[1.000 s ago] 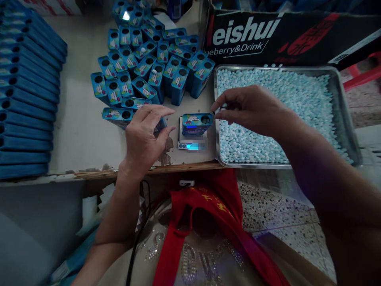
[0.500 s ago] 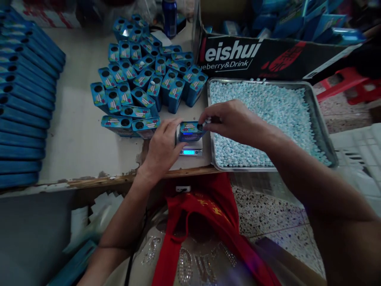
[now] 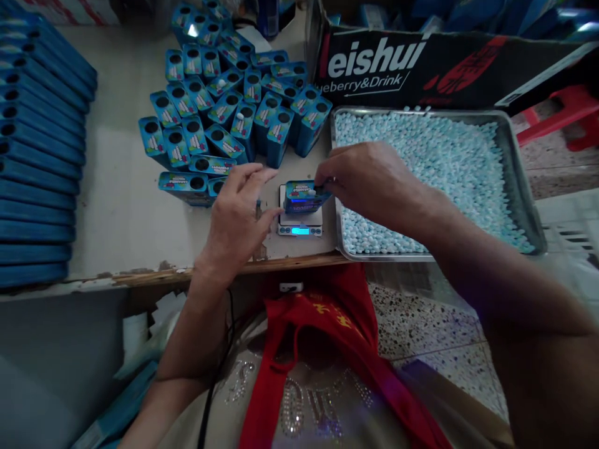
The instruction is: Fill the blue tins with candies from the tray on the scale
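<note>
A small blue candy box [image 3: 302, 198] with printed lettering stands on a small digital scale [image 3: 300, 222], whose display glows blue. Over the right end of the box, my right hand [image 3: 369, 178] is closed in a pinch. A white candy [image 3: 312, 193] shows by its fingertips at the box top; anything else inside the fingers is hidden. My left hand [image 3: 236, 218] is open to the left of the scale, fingers apart and holding nothing. Its thumb points toward the box's left side, and its fingers partly cover another blue box.
Many blue boxes [image 3: 194, 134] with round holes crowd the table behind the scale. To the right lies a metal tray [image 3: 538, 234] of pale blue and white candies. Behind it is a black carton [image 3: 374, 68]. Long blue boxes [image 3: 42, 187] are stacked at left.
My left hand has drawn back leftward from the box and scale. My right hand remains at the box, its fingertips now lower over the top. The view has shifted slightly.
</note>
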`<state>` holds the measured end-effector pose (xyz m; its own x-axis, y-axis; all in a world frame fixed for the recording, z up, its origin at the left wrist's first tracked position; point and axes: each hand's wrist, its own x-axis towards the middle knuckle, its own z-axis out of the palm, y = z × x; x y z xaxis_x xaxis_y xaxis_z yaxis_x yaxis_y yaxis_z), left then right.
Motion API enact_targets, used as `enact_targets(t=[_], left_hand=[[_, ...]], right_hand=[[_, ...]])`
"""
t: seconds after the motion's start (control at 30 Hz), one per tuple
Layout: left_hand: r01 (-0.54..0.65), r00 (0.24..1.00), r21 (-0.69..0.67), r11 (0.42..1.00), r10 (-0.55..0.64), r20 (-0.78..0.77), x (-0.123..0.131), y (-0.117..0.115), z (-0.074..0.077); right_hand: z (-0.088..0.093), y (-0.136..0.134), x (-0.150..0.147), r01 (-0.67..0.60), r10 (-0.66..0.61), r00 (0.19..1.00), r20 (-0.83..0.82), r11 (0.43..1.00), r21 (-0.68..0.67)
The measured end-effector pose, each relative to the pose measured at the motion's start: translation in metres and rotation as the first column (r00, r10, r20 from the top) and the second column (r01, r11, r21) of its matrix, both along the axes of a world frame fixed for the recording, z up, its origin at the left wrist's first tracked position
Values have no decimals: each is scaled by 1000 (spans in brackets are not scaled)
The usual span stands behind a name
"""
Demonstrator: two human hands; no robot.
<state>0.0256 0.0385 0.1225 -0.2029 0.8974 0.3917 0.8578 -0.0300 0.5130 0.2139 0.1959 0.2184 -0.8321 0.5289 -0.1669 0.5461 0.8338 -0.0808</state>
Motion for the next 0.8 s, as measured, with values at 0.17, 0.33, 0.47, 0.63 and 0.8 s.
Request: enact_targets(t=[0.17, 0.33, 0.47, 0.63, 0.8], left_hand=[[-20, 997, 7, 1000, 21, -70, -6, -3, 14], [12, 998, -40, 999, -14, -55, -1, 11, 16], [25, 999, -75, 997, -27, -30, 13, 27, 17], [-15, 1000, -137, 991, 16, 8, 34, 40, 18], [-78, 997, -148, 986, 80, 2, 44, 44, 15]], right_hand=[[1, 5, 41, 231, -227, 969, -100, 972, 34], [-49, 25, 129, 378, -388, 890, -238, 921, -90], [-88, 32, 170, 372, -396, 846, -358, 918, -137], [-111, 46, 166, 244, -288, 886, -364, 956, -161], [-131, 64, 156, 246, -356, 793, -495, 930, -274]])
